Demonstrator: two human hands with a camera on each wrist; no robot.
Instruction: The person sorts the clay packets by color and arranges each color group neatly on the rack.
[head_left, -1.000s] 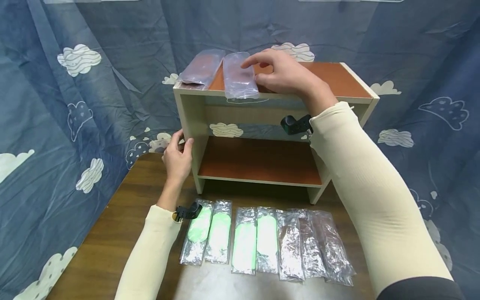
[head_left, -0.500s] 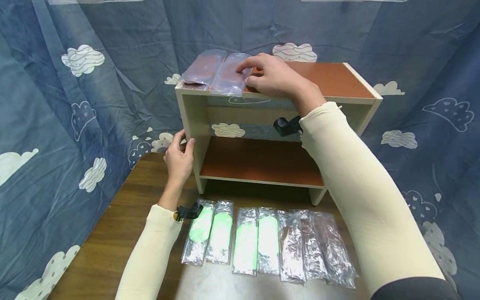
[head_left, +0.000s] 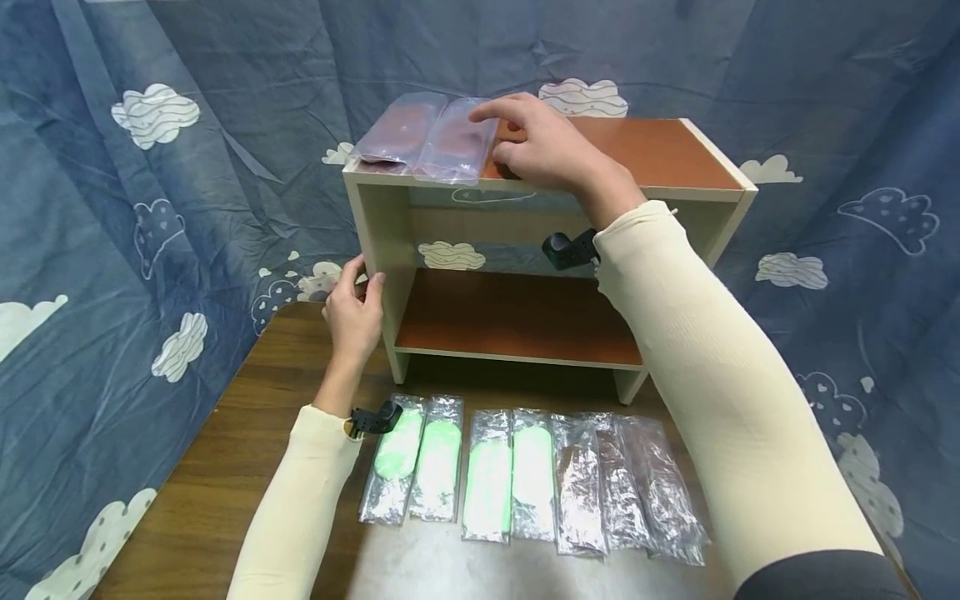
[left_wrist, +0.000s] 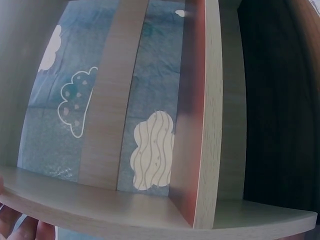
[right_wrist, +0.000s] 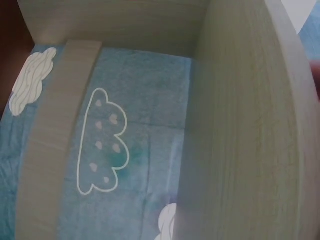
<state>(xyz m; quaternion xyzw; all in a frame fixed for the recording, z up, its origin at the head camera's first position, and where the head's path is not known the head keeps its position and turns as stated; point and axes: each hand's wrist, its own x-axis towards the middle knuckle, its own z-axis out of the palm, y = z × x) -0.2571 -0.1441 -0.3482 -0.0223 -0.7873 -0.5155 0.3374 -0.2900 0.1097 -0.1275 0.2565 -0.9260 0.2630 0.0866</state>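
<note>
left hand (head_left: pixel 354 317) clamps its grip on the shelf (head_left: pixel 517 317) and right hand (head_left: pixel 551 148), grip apart, sits by a clear bag (head_left: pixel 452 148).

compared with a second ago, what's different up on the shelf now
The right hand and the right-hand clear packet have moved left along the shelf top, closing most or all of the gap to the left-hand packet. Whether the hand grips it is unclear. Unchanged: the left hand holding the side panel, and the row of bags.
</note>
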